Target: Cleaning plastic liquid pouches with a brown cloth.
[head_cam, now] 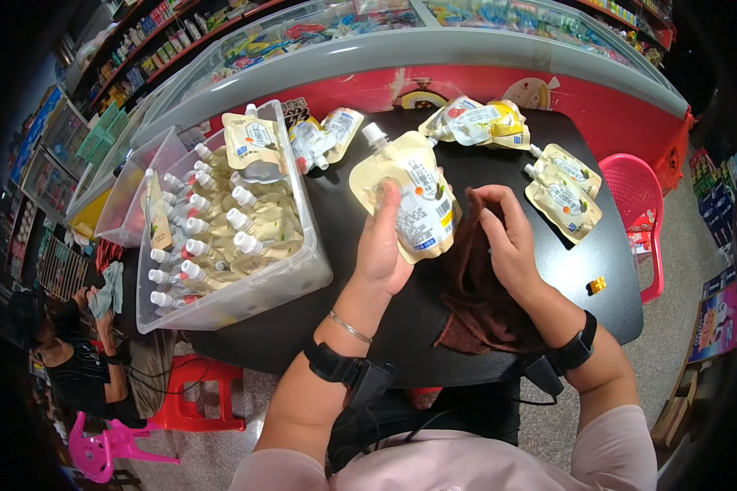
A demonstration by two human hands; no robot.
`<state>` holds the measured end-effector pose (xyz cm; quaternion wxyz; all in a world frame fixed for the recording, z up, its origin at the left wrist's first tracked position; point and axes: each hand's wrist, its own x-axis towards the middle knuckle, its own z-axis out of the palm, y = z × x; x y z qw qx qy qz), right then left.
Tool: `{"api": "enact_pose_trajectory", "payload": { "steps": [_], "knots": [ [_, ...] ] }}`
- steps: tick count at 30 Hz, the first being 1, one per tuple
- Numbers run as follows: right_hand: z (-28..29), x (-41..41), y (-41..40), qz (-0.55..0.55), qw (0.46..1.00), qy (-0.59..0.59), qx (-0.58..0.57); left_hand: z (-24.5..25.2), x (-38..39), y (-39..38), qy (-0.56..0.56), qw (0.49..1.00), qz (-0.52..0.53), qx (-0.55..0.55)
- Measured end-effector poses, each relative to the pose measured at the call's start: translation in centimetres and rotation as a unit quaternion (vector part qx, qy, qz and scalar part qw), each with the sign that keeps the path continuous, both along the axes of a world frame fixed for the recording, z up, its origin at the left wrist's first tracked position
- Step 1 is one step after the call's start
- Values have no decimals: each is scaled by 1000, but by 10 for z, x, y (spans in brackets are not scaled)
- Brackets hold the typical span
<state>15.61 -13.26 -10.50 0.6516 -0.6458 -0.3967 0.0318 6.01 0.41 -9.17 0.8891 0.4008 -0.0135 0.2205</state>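
My left hand [382, 245] grips a cream-coloured spouted pouch [414, 196], its white cap up and its printed face towards me. Close to its right edge, my right hand [508, 236] pinches the upper edge of a brown cloth [476, 307], which hangs down onto the black table [368, 344]. To the left, a clear plastic bin [264, 304] holds many similar pouches [221, 227], caps upward. One pouch [253, 144] lies across the top of the others at the bin's far end. Two more cream pouches [565, 202] lie on the table to the right of my right hand.
Further pouches lie at the table's far side, in a left group [325, 138] and a right group [479, 123]. A small yellow block [596, 285] sits at the right. Behind stands a chest freezer [466, 46]. A pink chair [647, 184] is right; another person [80, 362] holds a cloth at left.
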Motion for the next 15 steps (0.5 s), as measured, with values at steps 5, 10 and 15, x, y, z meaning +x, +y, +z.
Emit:
{"api": "enact_pose_trajectory", "payload": {
  "steps": [5,10,15],
  "knots": [
    [-3,-1,2,36,999,29,1,-1,-1,0,7,1000,4,4],
    [-1,-2,1,63,997,33,-29,-2,-1,1,20,1000,7,-4],
    [3,-5,0,58,997,-22,-45,-4,-1,4,18,1000,4,-19]
  ]
}}
